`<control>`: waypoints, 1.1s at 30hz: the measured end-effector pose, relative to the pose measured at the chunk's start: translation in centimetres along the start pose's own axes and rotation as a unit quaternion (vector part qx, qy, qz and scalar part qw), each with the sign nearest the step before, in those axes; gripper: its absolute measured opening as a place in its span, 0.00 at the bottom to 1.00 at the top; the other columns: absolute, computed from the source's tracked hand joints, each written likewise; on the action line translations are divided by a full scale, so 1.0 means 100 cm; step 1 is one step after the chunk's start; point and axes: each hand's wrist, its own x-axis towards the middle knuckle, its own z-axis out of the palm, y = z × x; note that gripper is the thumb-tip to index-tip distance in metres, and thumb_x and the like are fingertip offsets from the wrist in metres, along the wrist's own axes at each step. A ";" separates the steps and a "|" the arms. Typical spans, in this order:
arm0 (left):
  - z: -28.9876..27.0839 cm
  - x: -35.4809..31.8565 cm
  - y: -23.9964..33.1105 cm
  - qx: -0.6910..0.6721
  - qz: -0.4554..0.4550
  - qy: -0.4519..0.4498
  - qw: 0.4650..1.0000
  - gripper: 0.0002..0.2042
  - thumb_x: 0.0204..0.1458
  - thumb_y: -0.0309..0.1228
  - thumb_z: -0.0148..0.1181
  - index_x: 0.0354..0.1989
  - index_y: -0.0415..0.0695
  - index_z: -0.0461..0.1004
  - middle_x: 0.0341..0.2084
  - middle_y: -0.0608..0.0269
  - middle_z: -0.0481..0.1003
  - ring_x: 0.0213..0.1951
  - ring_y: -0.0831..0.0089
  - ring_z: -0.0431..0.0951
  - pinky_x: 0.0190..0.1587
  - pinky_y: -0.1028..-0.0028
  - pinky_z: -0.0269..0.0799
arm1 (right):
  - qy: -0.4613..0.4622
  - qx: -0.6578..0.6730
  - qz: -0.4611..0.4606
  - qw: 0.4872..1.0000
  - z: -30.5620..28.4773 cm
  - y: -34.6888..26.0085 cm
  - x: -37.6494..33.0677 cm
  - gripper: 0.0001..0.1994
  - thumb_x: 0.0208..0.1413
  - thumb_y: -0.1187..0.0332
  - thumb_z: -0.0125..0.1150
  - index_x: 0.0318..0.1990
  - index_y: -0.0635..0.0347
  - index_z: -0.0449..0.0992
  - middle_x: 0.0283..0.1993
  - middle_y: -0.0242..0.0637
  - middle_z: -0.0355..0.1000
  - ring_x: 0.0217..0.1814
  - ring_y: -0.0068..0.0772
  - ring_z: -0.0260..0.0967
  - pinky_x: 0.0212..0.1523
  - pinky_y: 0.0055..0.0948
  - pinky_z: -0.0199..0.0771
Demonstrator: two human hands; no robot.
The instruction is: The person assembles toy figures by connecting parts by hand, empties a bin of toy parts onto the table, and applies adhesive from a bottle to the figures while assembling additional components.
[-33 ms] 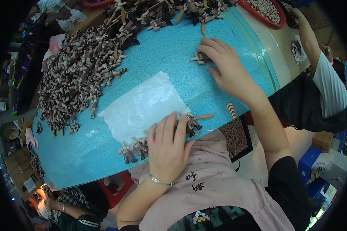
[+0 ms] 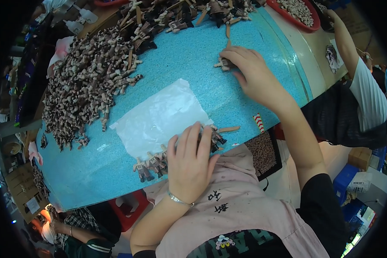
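Note:
My right hand (image 2: 254,71) is over the far right part of the blue tabletop (image 2: 159,69), its fingers and thumb curled round a small brown-and-white figurine (image 2: 222,65), whose pale end shows beyond the fingertips. Close to the near edge, my left hand (image 2: 189,165) lies flat with fingers stretched over a row of similar figurines (image 2: 155,163). Some show at its left; a darker figurine (image 2: 217,139) shows at its right, and the palm hides the rest. Beyond the row is a crinkled translucent sheet (image 2: 159,114). A flat tan stick (image 2: 228,129) is by the right end.
A big heap of small figurines (image 2: 81,81) covers the left side, and larger figurines with sticks (image 2: 176,19) lie along the back. A red basin (image 2: 316,23) of pale pieces is at the far right. A striped strip (image 2: 258,123) lies near the right edge. Other people sit nearby.
My right hand's fingers and thumb have drawn slightly closer together round the figurine. My left hand has barely shifted over the row.

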 end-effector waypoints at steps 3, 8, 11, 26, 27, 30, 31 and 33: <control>0.006 0.006 0.002 -0.002 0.008 -0.013 1.000 0.30 0.40 0.31 0.66 0.55 0.39 0.65 0.52 0.52 0.67 0.53 0.58 0.67 0.56 0.56 0.56 | -0.130 0.038 0.085 0.987 -0.012 -0.003 -0.002 0.25 0.42 0.81 0.61 0.53 0.60 0.67 0.51 0.45 0.67 0.54 0.47 0.64 0.55 0.40 0.62; 0.009 0.005 0.002 -0.016 -0.003 -0.003 1.000 0.28 0.41 0.29 0.65 0.54 0.41 0.67 0.50 0.53 0.68 0.52 0.59 0.68 0.56 0.58 0.57 | -0.205 0.043 0.099 0.973 -0.042 -0.035 -0.019 0.28 0.40 0.76 0.66 0.54 0.59 0.67 0.51 0.44 0.67 0.53 0.47 0.63 0.53 0.39 0.63; 0.012 0.003 0.002 -0.020 -0.004 0.011 1.000 0.28 0.40 0.28 0.65 0.54 0.41 0.67 0.48 0.54 0.68 0.50 0.59 0.68 0.55 0.59 0.58 | -0.204 0.001 0.050 0.978 -0.044 -0.034 -0.023 0.30 0.38 0.76 0.68 0.54 0.58 0.68 0.53 0.43 0.65 0.54 0.47 0.63 0.52 0.37 0.65; 0.016 0.004 -0.001 -0.028 0.004 0.034 0.999 0.27 0.40 0.28 0.65 0.53 0.41 0.68 0.44 0.56 0.68 0.47 0.59 0.69 0.53 0.59 0.59 | -0.298 0.199 0.013 0.934 -0.042 -0.055 -0.041 0.34 0.30 0.79 0.71 0.53 0.57 0.69 0.54 0.45 0.62 0.56 0.48 0.61 0.54 0.38 0.64; 0.016 0.003 -0.002 -0.023 -0.003 0.036 0.999 0.27 0.40 0.28 0.65 0.53 0.41 0.68 0.44 0.56 0.68 0.47 0.59 0.69 0.53 0.59 0.59 | -0.298 0.203 0.005 0.933 -0.041 -0.058 -0.040 0.34 0.30 0.79 0.71 0.53 0.57 0.69 0.54 0.45 0.62 0.56 0.48 0.61 0.54 0.38 0.64; 0.013 -0.001 -0.001 -0.017 -0.009 0.039 0.999 0.28 0.40 0.29 0.65 0.54 0.41 0.67 0.46 0.55 0.68 0.49 0.59 0.69 0.54 0.58 0.59 | -0.314 0.173 -0.018 0.933 -0.038 -0.061 -0.039 0.33 0.34 0.70 0.72 0.54 0.58 0.69 0.55 0.44 0.62 0.56 0.49 0.60 0.55 0.40 0.62; 0.010 -0.003 0.000 -0.019 -0.001 0.035 0.999 0.28 0.40 0.30 0.65 0.54 0.41 0.67 0.48 0.54 0.67 0.51 0.58 0.68 0.54 0.58 0.58 | -0.273 0.166 -0.035 0.947 -0.038 -0.060 -0.040 0.32 0.36 0.65 0.71 0.54 0.58 0.68 0.54 0.45 0.61 0.55 0.50 0.60 0.54 0.42 0.62; 0.001 -0.011 -0.005 -0.013 0.002 0.037 0.999 0.29 0.40 0.31 0.66 0.55 0.41 0.66 0.50 0.53 0.67 0.52 0.57 0.67 0.55 0.57 0.58 | -0.227 0.162 -0.061 0.958 -0.035 -0.061 -0.038 0.32 0.38 0.60 0.69 0.54 0.58 0.67 0.53 0.46 0.61 0.53 0.52 0.60 0.54 0.44 0.62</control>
